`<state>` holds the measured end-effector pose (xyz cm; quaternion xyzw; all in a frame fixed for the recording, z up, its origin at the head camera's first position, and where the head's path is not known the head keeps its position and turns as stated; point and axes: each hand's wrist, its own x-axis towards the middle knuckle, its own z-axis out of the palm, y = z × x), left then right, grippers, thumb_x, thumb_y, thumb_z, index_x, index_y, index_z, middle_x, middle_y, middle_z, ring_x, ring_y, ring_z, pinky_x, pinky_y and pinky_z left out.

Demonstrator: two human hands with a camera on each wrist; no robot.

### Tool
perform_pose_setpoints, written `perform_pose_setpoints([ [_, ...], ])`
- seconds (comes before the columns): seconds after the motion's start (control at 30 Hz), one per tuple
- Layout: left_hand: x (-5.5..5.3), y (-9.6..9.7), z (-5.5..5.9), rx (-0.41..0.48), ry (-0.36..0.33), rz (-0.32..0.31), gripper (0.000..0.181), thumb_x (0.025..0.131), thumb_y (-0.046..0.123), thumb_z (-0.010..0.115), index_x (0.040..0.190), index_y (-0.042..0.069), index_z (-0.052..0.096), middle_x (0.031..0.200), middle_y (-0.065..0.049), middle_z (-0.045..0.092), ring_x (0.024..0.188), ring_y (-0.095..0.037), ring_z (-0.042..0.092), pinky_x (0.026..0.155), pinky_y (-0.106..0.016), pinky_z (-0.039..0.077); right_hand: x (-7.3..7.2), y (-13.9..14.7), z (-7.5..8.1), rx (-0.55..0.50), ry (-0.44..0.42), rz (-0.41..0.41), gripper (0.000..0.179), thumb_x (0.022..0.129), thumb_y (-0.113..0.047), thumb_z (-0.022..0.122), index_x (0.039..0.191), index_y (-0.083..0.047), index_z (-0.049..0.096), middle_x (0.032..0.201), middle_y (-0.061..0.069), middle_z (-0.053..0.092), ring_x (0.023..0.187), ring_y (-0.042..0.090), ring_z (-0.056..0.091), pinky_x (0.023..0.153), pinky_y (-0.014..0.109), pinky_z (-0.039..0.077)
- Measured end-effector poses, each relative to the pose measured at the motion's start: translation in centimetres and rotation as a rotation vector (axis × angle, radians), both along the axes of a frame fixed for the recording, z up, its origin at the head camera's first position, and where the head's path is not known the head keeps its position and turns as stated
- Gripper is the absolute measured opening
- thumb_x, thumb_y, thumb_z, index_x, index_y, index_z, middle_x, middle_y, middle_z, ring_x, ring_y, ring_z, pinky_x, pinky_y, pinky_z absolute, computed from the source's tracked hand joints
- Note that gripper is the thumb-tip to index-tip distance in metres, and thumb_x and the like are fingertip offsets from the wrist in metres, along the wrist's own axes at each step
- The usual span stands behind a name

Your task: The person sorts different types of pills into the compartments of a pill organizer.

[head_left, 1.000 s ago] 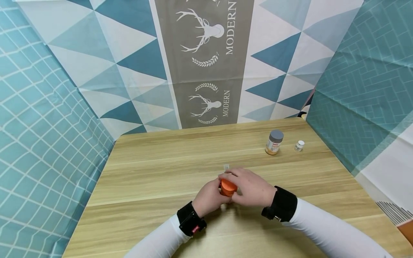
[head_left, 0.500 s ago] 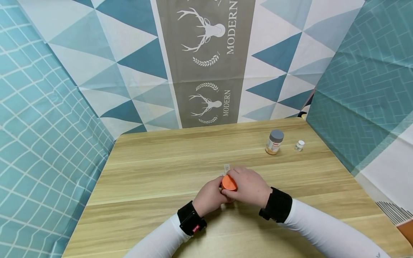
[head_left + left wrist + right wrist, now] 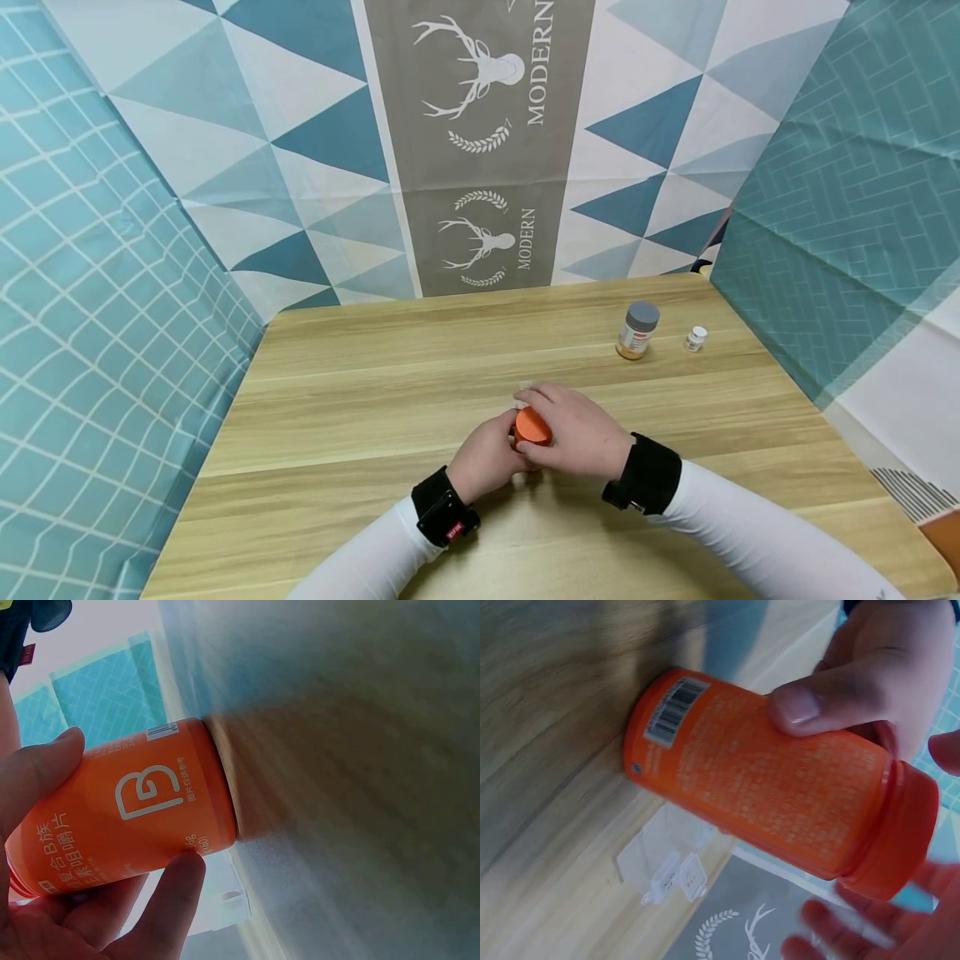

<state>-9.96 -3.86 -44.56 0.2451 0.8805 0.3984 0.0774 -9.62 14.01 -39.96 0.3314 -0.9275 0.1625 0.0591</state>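
Note:
An orange supplement bottle stands upright on the wooden table, its orange cap on top. My left hand grips its body; the thumb presses the label side in the right wrist view. Around the cap is my right hand, fingers spread and slightly bent. In the right wrist view its fingertips sit below the cap in the picture and its thumb lies at the right edge, a gap showing between thumb and cap. The bottle's lower part is hidden by my hands in the head view.
A clear plastic piece with small labels lies on the table just beyond the bottle. A grey-capped jar and a small white bottle stand at the back right. Patterned cloths hang behind the table.
My right hand first closes in round the cap, turning slightly, then its fingers loosen and extend away again. My left hand and the bottle stay nearly in place.

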Motion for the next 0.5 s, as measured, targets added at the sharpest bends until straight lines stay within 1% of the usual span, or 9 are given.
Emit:
perform_pose_setpoints([
  [0.07, -0.03, 0.00, 0.04, 0.004, -0.014, -0.002, 0.048, 0.073, 0.022, 0.081, 0.116, 0.016, 0.060, 0.101, 0.007, 0.067, 0.087, -0.004, 0.058, 0.079, -0.030, 0.052, 0.06, -0.23, -0.03, 0.019, 0.005, -0.071, 0.060, 0.083, -0.056, 0.064, 0.123, -0.011, 0.059, 0.105, 0.002, 0.061, 0.084, 0.012, 0.054, 0.069, 0.029, 0.048],
  [0.13, 0.00, -0.02, 0.11, 0.010, -0.030, 0.001, 0.048, 0.073, 0.023, 0.081, 0.116, 0.017, 0.061, 0.100, 0.008, 0.067, 0.086, -0.005, 0.058, 0.079, -0.030, 0.052, 0.11, -0.41, -0.02, 0.042, -0.001, -0.118, 0.056, 0.082, -0.061, 0.064, 0.110, -0.013, 0.062, 0.087, -0.004, 0.058, 0.069, 0.010, 0.049, 0.058, 0.026, 0.044],
  [0.23, 0.03, -0.01, 0.15, 0.011, -0.037, 0.008, 0.047, 0.072, 0.023, 0.081, 0.114, 0.018, 0.061, 0.097, 0.008, 0.067, 0.084, -0.005, 0.057, 0.077, -0.029, 0.052, 0.08, -0.59, -0.04, 0.062, -0.004, -0.142, 0.044, 0.081, -0.061, 0.065, 0.094, -0.019, 0.060, 0.072, -0.009, 0.049, 0.060, 0.008, 0.044, 0.051, 0.023, 0.037],
  [0.27, 0.03, 0.00, 0.15, 0.013, -0.036, 0.009, 0.047, 0.071, 0.023, 0.081, 0.113, 0.018, 0.061, 0.097, 0.008, 0.067, 0.083, -0.005, 0.057, 0.077, -0.029, 0.052, 0.05, -0.61, -0.02, 0.063, 0.002, -0.135, 0.042, 0.081, -0.059, 0.065, 0.092, -0.019, 0.060, 0.072, -0.010, 0.049, 0.060, 0.008, 0.044, 0.051, 0.022, 0.037],
  [0.33, 0.02, 0.01, 0.19, 0.009, -0.029, 0.011, 0.047, 0.071, 0.022, 0.081, 0.114, 0.017, 0.061, 0.098, 0.008, 0.067, 0.083, -0.005, 0.057, 0.076, -0.028, 0.051, -0.04, -0.60, -0.02, 0.062, 0.020, -0.102, 0.038, 0.082, -0.054, 0.066, 0.095, -0.019, 0.062, 0.073, -0.010, 0.048, 0.062, 0.007, 0.044, 0.052, 0.022, 0.038],
  [0.4, 0.01, -0.02, 0.18, 0.004, -0.025, 0.011, 0.048, 0.072, 0.020, 0.081, 0.116, 0.016, 0.061, 0.099, 0.007, 0.066, 0.081, -0.006, 0.056, 0.074, -0.027, 0.051, -0.13, -0.49, 0.07, 0.062, 0.036, -0.053, 0.036, 0.081, -0.047, 0.067, 0.102, -0.018, 0.064, 0.078, -0.010, 0.048, 0.065, 0.007, 0.044, 0.054, 0.022, 0.039],
  [0.5, 0.05, -0.09, 0.18, -0.006, -0.021, 0.014, 0.053, 0.072, 0.020, 0.081, 0.120, 0.013, 0.060, 0.100, 0.005, 0.067, 0.081, -0.006, 0.056, 0.072, -0.026, 0.050, -0.29, -0.19, 0.31, 0.055, 0.032, 0.033, 0.041, 0.076, -0.035, 0.067, 0.114, -0.019, 0.065, 0.085, -0.009, 0.047, 0.070, 0.007, 0.043, 0.058, 0.021, 0.039],
])
